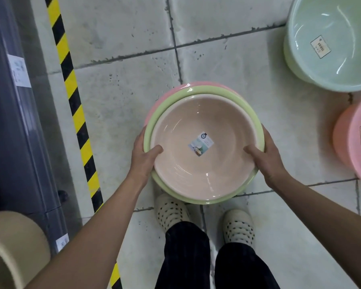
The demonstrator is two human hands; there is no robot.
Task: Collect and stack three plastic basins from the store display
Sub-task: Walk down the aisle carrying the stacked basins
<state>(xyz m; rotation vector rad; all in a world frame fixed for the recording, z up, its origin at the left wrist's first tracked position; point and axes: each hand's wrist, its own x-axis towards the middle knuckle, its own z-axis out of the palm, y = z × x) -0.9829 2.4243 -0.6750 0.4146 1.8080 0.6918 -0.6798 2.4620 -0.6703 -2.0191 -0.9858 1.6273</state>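
Observation:
Three basins are nested in a stack held above the tiled floor. The beige basin (204,174) with a paper label sits innermost, inside the light green basin (217,91), which sits in the pink basin (167,92); only the pink rim shows at the far left. My left hand (144,157) grips the stack's left rim, thumb inside the beige basin. My right hand (267,155) grips the right rim the same way.
A stack of pale green basins (329,44) stands on the floor at the upper right, a pink basin stack (354,140) at the right edge. A yellow-black hazard stripe (75,109) and grey shelving (13,122) run along the left. A tan basin (10,249) sits lower left.

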